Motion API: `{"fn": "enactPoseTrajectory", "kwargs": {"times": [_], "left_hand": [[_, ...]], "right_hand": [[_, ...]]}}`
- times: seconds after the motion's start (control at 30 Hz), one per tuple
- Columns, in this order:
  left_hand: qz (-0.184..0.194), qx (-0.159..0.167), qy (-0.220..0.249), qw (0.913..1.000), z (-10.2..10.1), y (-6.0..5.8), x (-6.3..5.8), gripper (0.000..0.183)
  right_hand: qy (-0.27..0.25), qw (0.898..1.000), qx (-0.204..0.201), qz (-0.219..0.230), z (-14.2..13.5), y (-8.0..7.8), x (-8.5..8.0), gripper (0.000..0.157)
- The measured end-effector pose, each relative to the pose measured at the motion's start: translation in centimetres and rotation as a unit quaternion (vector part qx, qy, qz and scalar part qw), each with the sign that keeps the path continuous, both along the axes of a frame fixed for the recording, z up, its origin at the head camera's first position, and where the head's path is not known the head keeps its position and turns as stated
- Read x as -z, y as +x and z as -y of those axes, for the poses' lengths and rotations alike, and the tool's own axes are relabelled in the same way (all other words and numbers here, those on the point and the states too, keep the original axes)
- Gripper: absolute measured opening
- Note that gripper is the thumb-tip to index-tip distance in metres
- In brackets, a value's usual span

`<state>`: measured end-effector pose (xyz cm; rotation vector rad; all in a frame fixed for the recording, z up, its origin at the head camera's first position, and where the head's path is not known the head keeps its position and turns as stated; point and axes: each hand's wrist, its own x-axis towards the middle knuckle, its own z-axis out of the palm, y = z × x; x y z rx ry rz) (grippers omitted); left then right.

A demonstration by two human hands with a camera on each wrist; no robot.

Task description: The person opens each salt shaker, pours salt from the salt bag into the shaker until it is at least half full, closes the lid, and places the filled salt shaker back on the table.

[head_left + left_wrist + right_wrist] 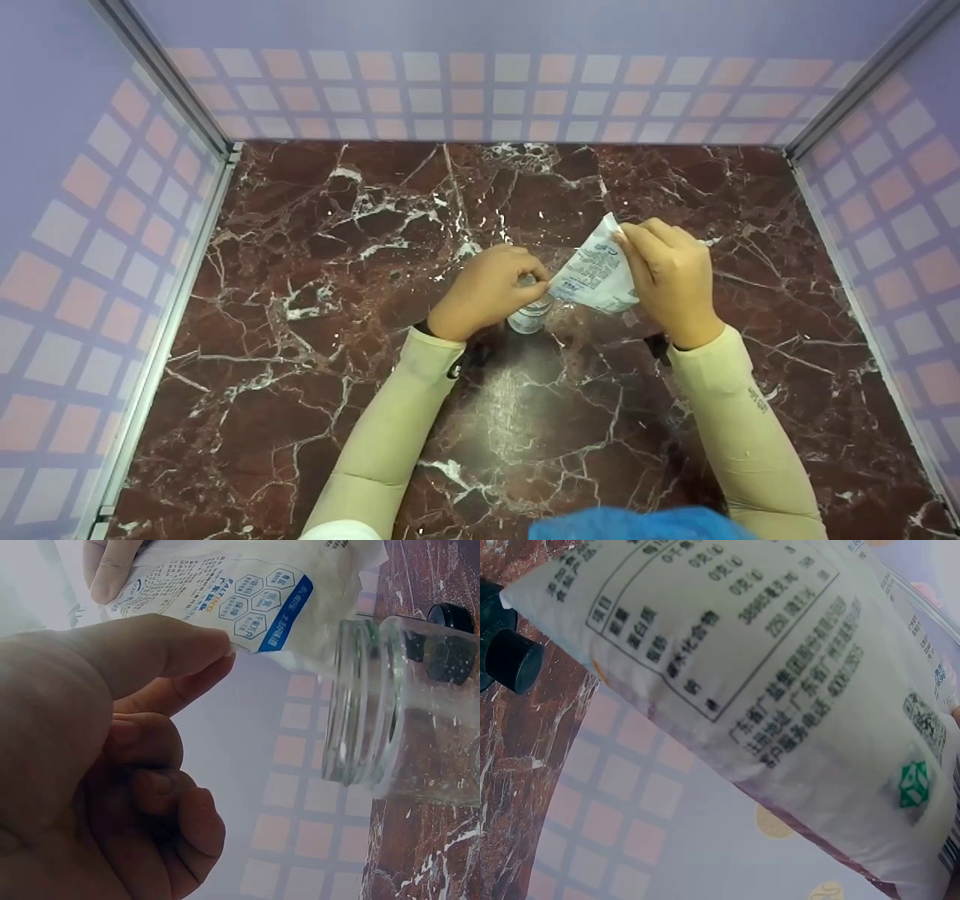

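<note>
A white printed plastic bag of salt (600, 279) hangs tilted over the table, one corner low toward the left. My right hand (671, 274) grips its upper right end. Thumb and index finger of my left hand (491, 289) pinch the bag's lower left edge, while the other fingers curl loosely, as the left wrist view shows. Just below the left hand stands a clear glass jar (527, 321), its threaded mouth uncovered in the left wrist view. The bag's edge is close to that mouth; I cannot tell whether they touch. Print covers the bag (780, 690) in the right wrist view.
A dark red marbled tabletop (300, 420) with white veins lies under everything. Purple panels (480, 30) with pink and white squares wall it at the back and both sides. A black device (656, 349) sits at the right wrist.
</note>
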<state>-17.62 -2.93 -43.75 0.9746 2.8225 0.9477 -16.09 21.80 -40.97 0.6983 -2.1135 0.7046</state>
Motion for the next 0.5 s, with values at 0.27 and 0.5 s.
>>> {"fn": "enactPoseTrajectory", "kwargs": {"times": [0.27, 0.5], "left_hand": [[-0.002, -0.002, 0.002, 1.0000, 0.03, -0.11, 0.01, 0.018], [-0.002, -0.005, 0.001, 1.0000, 0.12, -0.13, 0.03, 0.017]], "right_hand": [[0.003, 1.000, 0.001, -0.004, 0.13, -0.06, -0.16, 0.013], [0.004, 1.000, -0.002, -0.006, 0.23, -0.16, -0.21, 0.011]]}}
